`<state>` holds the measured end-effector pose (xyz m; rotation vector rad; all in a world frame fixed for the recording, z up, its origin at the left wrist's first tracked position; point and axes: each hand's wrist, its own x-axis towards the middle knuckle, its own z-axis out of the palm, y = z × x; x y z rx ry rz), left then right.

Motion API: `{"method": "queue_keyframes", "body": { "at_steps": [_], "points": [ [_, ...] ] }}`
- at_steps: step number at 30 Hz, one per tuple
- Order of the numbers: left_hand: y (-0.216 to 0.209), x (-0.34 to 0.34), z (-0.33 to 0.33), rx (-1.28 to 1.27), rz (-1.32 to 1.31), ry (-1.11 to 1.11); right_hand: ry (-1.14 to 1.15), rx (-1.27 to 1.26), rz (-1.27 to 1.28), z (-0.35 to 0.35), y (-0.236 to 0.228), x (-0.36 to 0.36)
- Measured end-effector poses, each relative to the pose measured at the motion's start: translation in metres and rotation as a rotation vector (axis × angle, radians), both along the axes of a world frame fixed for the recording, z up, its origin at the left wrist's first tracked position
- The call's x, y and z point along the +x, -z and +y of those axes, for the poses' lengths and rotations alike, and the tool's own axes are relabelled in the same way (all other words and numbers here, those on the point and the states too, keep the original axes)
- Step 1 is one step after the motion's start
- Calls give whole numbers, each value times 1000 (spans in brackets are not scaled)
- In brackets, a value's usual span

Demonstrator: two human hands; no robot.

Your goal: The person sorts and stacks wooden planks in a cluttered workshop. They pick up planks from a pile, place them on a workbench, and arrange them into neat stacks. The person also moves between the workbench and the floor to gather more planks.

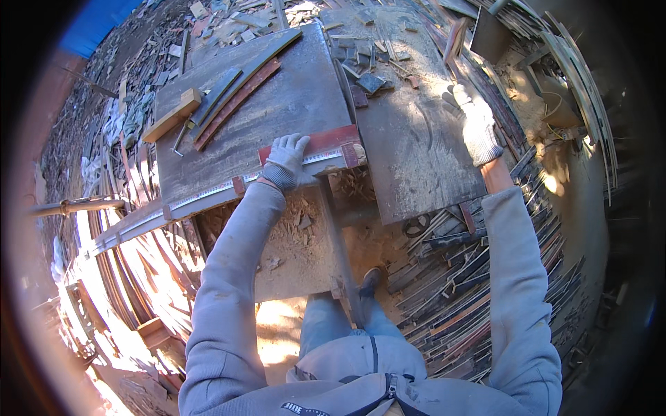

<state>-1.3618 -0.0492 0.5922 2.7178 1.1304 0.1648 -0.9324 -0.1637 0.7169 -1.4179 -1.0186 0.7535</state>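
My left hand (286, 158), in a pale knitted work glove with a grey cuff, grips a short red board (329, 141) at the table's near edge. Beneath that hand, a measuring tape strip (215, 191) runs along the edge rail. My right hand (476, 128), gloved the same way, is held out to the right with its fingers apart and nothing visible in it. It is over the right edge of the dusty side table (416, 159), close to long wooden strips (496, 104).
On the dark tabletop (257, 104) lie a pale wood block (173, 116), a long narrow strip (246, 84) and a reddish strip (239, 104). Small offcuts (371, 82) sit on the side table. Stacked strips (472, 284) cover the ground at lower right. Wood scraps litter the far side.
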Motion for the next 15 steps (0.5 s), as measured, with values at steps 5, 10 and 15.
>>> {"method": "queue_keyframes", "body": {
  "at_steps": [5, 10, 15],
  "points": [
    [-27, -29, 5, -99, 427, -315, -181, -297, -484, 13, 38, -17],
    [-36, 0, 8, -208, 283, -207, -441, -254, -1082, 31, 92, -43],
    [-26, 75, -1, -138, 185, -77, -508, -291, -1299, 67, 109, -40]
  ]
}}
